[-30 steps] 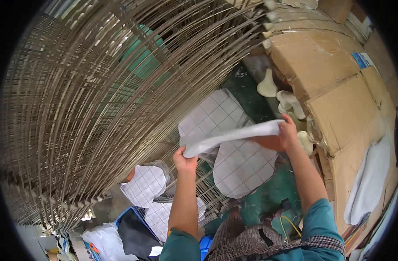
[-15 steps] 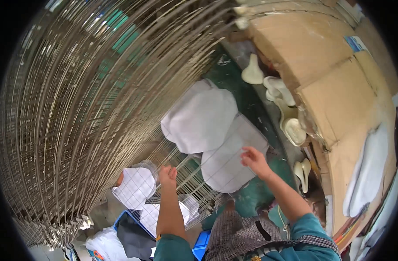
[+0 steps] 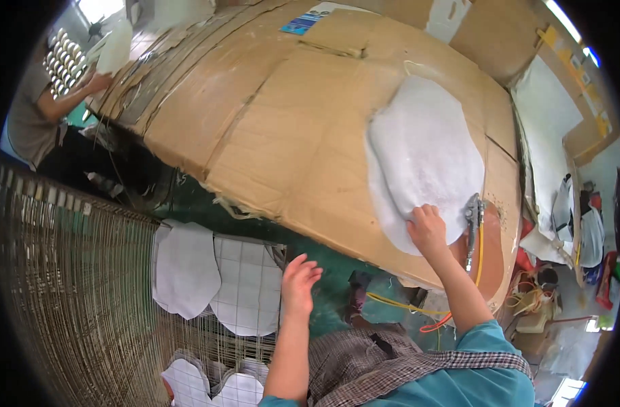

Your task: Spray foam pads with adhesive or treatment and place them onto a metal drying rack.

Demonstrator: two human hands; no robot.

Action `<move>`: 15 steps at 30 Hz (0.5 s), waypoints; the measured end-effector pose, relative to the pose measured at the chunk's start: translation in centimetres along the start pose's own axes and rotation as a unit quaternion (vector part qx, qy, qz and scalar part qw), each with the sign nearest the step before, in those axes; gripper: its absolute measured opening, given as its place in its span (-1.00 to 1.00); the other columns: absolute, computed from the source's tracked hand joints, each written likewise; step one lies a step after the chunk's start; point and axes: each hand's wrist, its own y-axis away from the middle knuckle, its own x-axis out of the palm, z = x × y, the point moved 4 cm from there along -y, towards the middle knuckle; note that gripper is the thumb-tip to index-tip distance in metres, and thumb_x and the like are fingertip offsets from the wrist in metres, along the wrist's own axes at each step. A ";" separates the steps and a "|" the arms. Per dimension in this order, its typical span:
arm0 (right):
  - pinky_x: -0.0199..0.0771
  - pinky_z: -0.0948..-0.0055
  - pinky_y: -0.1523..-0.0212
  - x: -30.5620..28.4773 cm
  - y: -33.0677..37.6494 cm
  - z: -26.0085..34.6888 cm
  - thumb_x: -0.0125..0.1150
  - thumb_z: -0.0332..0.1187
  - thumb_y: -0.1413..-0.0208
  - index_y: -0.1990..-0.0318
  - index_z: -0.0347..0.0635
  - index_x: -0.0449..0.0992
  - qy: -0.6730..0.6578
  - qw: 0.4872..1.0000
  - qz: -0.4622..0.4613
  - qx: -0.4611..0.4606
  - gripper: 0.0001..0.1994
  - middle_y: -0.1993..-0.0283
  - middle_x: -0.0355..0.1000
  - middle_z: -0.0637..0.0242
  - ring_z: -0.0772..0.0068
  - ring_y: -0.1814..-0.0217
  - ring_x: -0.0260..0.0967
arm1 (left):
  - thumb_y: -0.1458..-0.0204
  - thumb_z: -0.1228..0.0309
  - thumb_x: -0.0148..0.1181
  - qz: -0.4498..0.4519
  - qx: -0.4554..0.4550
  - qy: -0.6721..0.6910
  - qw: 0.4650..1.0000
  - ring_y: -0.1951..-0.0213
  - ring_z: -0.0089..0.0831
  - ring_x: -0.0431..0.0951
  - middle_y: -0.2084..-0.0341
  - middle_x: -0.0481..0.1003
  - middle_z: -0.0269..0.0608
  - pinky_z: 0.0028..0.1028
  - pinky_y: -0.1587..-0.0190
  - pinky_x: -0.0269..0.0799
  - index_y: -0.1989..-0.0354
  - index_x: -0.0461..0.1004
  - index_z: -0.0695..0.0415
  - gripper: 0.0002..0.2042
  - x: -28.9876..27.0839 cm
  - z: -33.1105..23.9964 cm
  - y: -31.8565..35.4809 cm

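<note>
Right hand (image 3: 428,230) at the near edge of the smooth, rounded upper white sheet (image 3: 432,142), fingers curled; whether they pinch it, can't tell. That sheet lies over a lower white sheet (image 3: 398,234) toward the right of the creased brown cardboard surface (image 3: 283,156). Left hand (image 3: 300,281), half open, nothing in it, beside lobed white pieces (image 3: 184,268) on thin wire mesh. Metal spray gun (image 3: 471,227), yellow-hosed, just right of the sheets!

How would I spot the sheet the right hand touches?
Find the cardboard-covered table, then the overlapping white sheets left of the spray gun. It is the rounded top sheet, with the right hand on its lower part; unlike the sheet beneath, which shows only as a strip, it's nearly all visible.
</note>
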 end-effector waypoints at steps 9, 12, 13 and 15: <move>0.36 0.22 0.36 -0.8 -0.7 -2.9 0.13 -0.47 0.19 0.54 -0.19 0.39 -0.261 0.964 -0.025 -0.043 -0.95 0.45 0.32 0.17 0.07 0.33 0.31 | -0.07 0.41 0.00 0.133 -0.068 -0.018 0.989 0.19 -0.35 0.48 0.19 0.44 -0.17 -0.38 0.14 0.40 -0.06 0.25 0.16 -0.65 16.9 8.1 1.9; 0.36 0.24 0.39 -1.9 0.6 -0.8 0.18 -0.47 0.14 0.49 -0.20 0.49 -0.272 0.952 0.029 -0.139 -0.97 0.48 0.35 0.21 0.13 0.37 0.33 | -0.08 0.38 -0.01 0.117 -0.050 -0.020 0.992 0.12 -0.40 0.44 0.11 0.40 -0.23 -0.38 0.11 0.38 -0.10 0.20 0.11 -0.61 18.6 9.1 3.0; 0.37 0.26 0.39 -2.0 1.2 0.1 0.21 -0.46 0.13 0.46 -0.20 0.50 -0.289 0.936 0.071 -0.187 -0.95 0.45 0.37 0.21 0.14 0.34 0.35 | -0.08 0.38 -0.02 0.101 -0.031 -0.014 0.994 0.12 -0.41 0.44 0.11 0.40 -0.24 -0.38 0.11 0.38 -0.10 0.20 0.10 -0.61 18.7 8.8 3.3; 0.38 0.30 0.36 -1.9 1.3 -1.0 0.23 -0.45 0.12 0.42 -0.19 0.50 -0.368 0.912 0.067 -0.170 -0.92 0.40 0.39 0.21 0.18 0.30 0.36 | -0.05 0.45 -0.02 0.095 -0.031 0.005 0.995 0.10 -0.43 0.44 0.10 0.40 -0.26 -0.38 0.09 0.38 -0.08 0.23 0.10 -0.63 17.1 10.0 2.4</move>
